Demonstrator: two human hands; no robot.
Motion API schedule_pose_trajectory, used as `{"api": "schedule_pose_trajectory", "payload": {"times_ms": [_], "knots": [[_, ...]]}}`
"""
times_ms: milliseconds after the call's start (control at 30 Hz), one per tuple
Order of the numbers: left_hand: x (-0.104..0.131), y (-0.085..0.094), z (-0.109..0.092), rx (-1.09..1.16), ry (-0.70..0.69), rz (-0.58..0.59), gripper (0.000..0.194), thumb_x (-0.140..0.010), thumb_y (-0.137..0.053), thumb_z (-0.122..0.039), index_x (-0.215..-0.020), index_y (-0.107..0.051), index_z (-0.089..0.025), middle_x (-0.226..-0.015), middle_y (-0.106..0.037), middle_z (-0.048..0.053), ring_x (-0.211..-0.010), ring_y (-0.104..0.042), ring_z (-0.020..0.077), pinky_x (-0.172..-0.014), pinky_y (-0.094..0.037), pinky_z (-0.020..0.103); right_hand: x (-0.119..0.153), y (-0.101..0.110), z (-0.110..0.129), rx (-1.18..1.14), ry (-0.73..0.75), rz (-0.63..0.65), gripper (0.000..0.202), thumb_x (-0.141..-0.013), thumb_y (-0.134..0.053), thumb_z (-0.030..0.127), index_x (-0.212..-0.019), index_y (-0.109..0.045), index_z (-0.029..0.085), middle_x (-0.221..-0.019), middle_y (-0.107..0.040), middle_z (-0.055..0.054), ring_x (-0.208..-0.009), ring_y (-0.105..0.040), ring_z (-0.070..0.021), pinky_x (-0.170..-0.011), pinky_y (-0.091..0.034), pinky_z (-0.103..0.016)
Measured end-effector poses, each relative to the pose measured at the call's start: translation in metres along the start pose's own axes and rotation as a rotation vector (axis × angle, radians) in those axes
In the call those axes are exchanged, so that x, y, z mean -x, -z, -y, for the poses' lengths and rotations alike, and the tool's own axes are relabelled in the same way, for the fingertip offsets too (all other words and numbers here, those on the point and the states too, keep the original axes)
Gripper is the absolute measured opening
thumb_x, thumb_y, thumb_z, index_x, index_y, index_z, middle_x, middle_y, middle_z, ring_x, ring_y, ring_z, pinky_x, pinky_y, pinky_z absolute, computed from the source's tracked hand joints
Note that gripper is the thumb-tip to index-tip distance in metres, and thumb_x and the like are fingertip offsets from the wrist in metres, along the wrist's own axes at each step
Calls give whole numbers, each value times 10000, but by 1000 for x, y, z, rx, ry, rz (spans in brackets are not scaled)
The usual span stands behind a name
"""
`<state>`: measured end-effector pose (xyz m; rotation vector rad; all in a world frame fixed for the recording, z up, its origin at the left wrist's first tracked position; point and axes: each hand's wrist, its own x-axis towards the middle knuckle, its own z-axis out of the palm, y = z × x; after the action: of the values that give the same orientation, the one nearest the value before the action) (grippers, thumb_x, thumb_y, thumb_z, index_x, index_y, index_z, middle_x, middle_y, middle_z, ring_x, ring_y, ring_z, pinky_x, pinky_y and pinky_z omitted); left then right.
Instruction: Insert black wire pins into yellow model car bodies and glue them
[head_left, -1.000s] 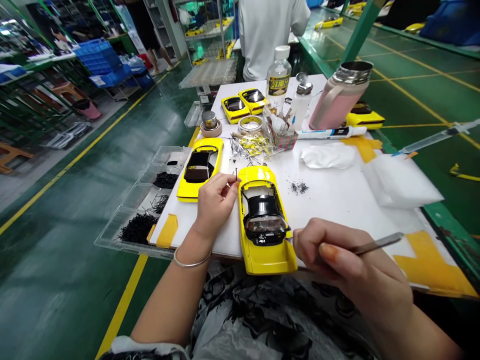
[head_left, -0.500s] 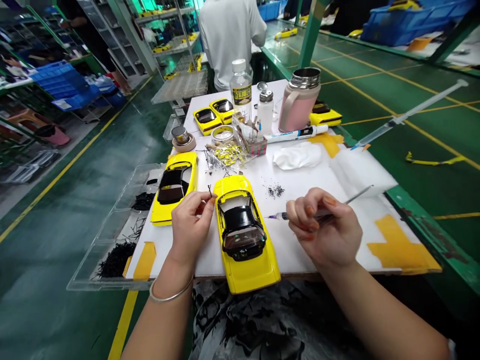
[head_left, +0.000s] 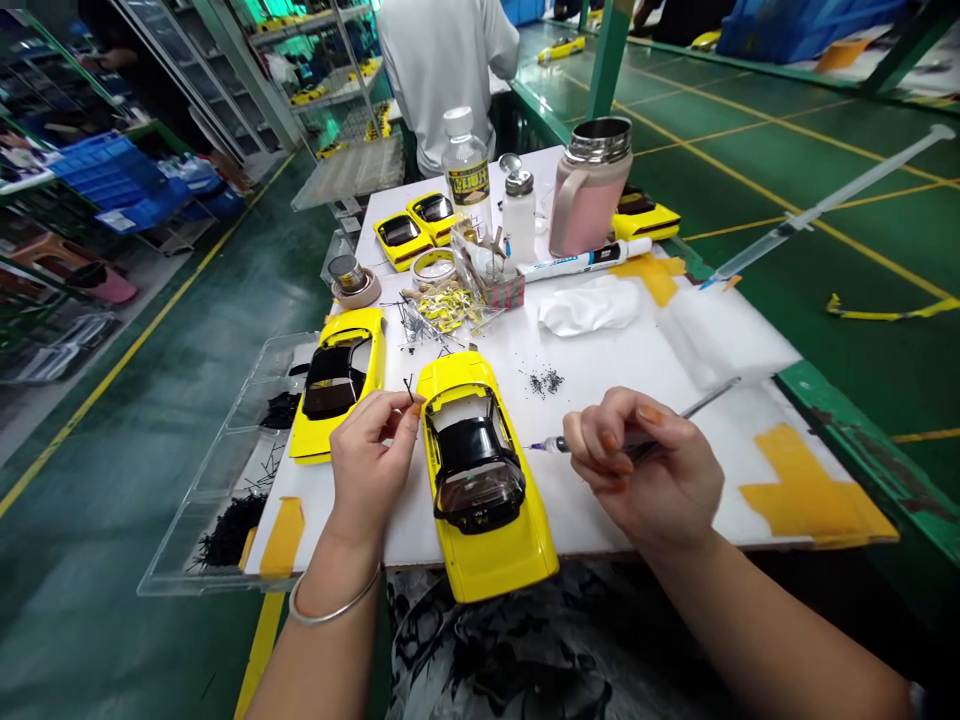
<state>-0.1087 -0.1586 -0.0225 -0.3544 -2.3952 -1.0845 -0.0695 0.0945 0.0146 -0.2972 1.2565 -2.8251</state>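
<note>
My left hand (head_left: 375,455) is closed, pinching a thin black plastic piece (head_left: 409,388) between thumb and forefinger, beside the front left of a yellow toy car body (head_left: 495,555). The body lies at the table's near edge, with a black roof and tinted window. My right hand (head_left: 649,465) curls around a slim tool with a purple needle tip (head_left: 538,446), which points left toward the car's side. A metal shaft (head_left: 709,398) sticks out on the hand's other side; whether it belongs to the same tool I cannot tell. Black specks (head_left: 545,382) lie beyond the car.
Another yellow car body (head_left: 341,385) stands left, beside a clear tray (head_left: 169,540) of black parts. Behind are a bag of yellow pieces (head_left: 450,308), a crumpled tissue (head_left: 589,306), a marker (head_left: 581,262), a pink flask (head_left: 589,205) and bottles. A large syringe (head_left: 825,210) lies right.
The view has shifted slightly, moving the table things a little left. Both hands keep their grips, and the car body stays between them.
</note>
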Motion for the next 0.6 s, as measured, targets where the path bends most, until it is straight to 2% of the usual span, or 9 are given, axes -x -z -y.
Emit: {"api": "schedule_pose_trajectory", "payload": {"times_ms": [200,333,400,467,533,600], "knots": [[-1,0,1,-1,10,1,115,-963,-645,-270,-904,-718,-204,-836,-695,9,-605,-599,111,-588,-477,260,-1,0,-1,-16,-29,-3,291,-876,-589,369,-650,-635,192,-492,-274,34,-495,-234,-112,-365,-180,-152],[0,1,3,-2,29,-16,110,-961,-644,-268,-913,-721,-205,-842,-696,11,-619,-606,112,-593,-490,254,-8,9,14,-82,-79,-61,323,-826,-649,356,-594,-480,209,-501,-182,62,-511,-167,-104,-333,-120,-144],[1,1,4,28,42,-35,112,-967,-632,-263,-925,-717,-203,-897,-705,24,-673,-629,119,-611,-518,247,-11,15,35,-111,-26,-119,364,-848,-639,328,-610,-390,211,-511,-159,72,-518,-145,-90,-342,-87,-136],[2,1,3,85,63,-61,119,-974,-621,-268,-936,-712,-201,-981,-707,42,-763,-660,136,-628,-552,242,-13,19,65,-129,57,-211,372,-962,-515,342,-643,-384,203,-517,-187,71,-518,-193,-71,-383,-93,-130],[3,1,3,157,110,-85,128,-978,-619,-284,-946,-710,-200,-1031,-710,49,-825,-682,148,-641,-578,242,-16,22,98,-58,137,-299,415,-1043,-367,375,-686,-469,189,-518,-244,67,-526,-279,-54,-408,-136,-136],[4,1,2,217,172,-111,135,-979,-624,-297,-958,-714,-198,-998,-722,43,-816,-694,148,-651,-591,245,-21,27,125,149,262,-358,408,-1046,-424,379,-726,-579,178,-530,-325,64,-525,-347,-38,-412,-197,-153]]}}
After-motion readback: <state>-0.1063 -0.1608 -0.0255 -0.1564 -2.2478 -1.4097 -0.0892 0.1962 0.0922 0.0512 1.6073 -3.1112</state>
